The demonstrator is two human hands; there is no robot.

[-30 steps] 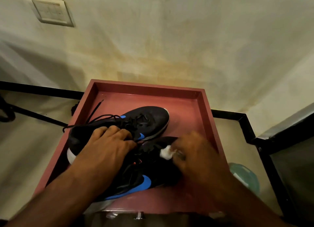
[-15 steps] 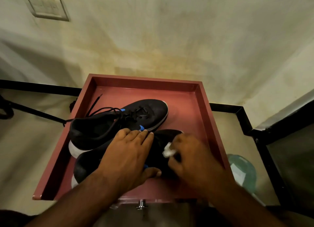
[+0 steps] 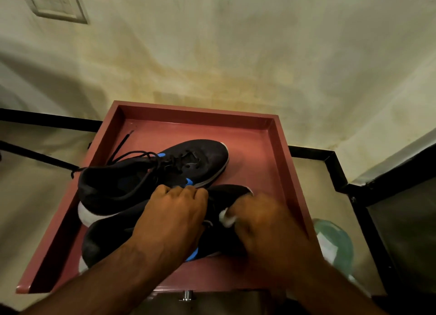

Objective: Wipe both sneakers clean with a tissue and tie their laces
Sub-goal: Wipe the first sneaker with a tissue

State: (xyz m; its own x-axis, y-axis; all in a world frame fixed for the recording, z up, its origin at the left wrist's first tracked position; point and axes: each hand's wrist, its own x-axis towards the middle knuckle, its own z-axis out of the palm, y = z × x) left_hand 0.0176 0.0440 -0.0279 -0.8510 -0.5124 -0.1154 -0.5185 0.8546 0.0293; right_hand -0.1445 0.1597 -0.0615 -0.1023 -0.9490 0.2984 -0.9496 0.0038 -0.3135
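Two black sneakers with blue marks and white soles lie in a red tray (image 3: 278,149). The far sneaker (image 3: 165,171) has loose black laces trailing to the left. The near sneaker (image 3: 111,239) lies under both hands. My left hand (image 3: 174,218) grips the near sneaker over its middle, fingers curled across the top. My right hand (image 3: 264,225) pinches a small white tissue (image 3: 227,218) and holds it against the near sneaker's toe area. That shoe's laces are mostly hidden.
The tray sits on a small stand with a metal knob (image 3: 186,295) at its front. A pale green container (image 3: 335,244) stands on the floor at the right. Black rails run along the wall base, and a switch plate (image 3: 55,2) is high on the left.
My left hand shifted from the far sneaker onto the near one and gripped it. My right hand kept rubbing the tissue over the near sneaker's front. The view tilted a little.
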